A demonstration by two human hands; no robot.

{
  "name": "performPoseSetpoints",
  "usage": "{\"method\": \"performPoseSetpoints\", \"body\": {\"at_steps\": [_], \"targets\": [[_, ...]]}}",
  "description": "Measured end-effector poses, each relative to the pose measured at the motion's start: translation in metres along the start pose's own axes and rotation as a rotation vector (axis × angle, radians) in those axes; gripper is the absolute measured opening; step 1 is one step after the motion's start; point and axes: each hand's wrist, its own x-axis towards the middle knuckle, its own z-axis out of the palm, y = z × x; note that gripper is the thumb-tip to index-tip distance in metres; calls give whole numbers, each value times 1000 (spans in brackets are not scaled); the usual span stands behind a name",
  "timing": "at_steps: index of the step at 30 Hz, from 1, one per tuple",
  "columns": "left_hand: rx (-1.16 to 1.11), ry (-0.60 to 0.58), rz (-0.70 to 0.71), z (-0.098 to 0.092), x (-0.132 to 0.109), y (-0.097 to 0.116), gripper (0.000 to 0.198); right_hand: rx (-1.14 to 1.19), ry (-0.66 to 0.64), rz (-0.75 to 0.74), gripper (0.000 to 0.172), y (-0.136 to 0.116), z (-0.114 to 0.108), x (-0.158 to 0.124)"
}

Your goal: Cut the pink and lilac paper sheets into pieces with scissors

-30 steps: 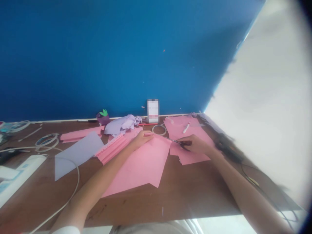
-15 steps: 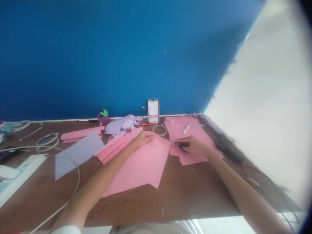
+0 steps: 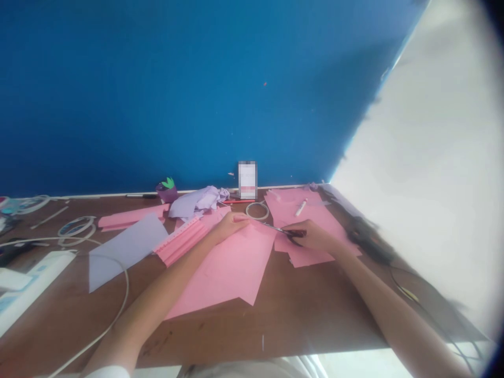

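Note:
My left hand (image 3: 231, 226) is closed on the far edge of a large sheet of pink paper (image 3: 224, 275). That sheet slants toward me and its near edge has a notch. In my right hand (image 3: 313, 235) are scissors (image 3: 293, 232), with dark handles and metal blades pointing left along the sheet's upper edge near my left fingers. Whether the blades are apart is too small to tell. More pink paper (image 3: 283, 210) lies beyond and under my right hand, with a white marker (image 3: 301, 207) on it. A ring of tape (image 3: 257, 210) rests just past my left hand.
Left of my forearm lie folded pink paper (image 3: 183, 244), a lilac sheet (image 3: 129, 249) and crumpled lilac paper (image 3: 200, 202). A white power strip (image 3: 37, 283) with a looping cable stands at far left. A phone (image 3: 248, 180) leans on the blue wall (image 3: 197, 94).
My right hand and the scissors have shifted very slightly, and the blades' angle looks a little different. My left hand keeps its hold on the pink paper.

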Motion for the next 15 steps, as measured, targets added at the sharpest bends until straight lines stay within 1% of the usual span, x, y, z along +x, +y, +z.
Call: {"method": "performPoseSetpoints", "body": {"at_steps": [8,15], "targets": [[-19,-1,-5,1,0,1,40,-3,-17,28,40,-6,-3,-1],[-20,-12,-1,1,-2,4,39,-42,20,5,40,-6,2,0]]}}
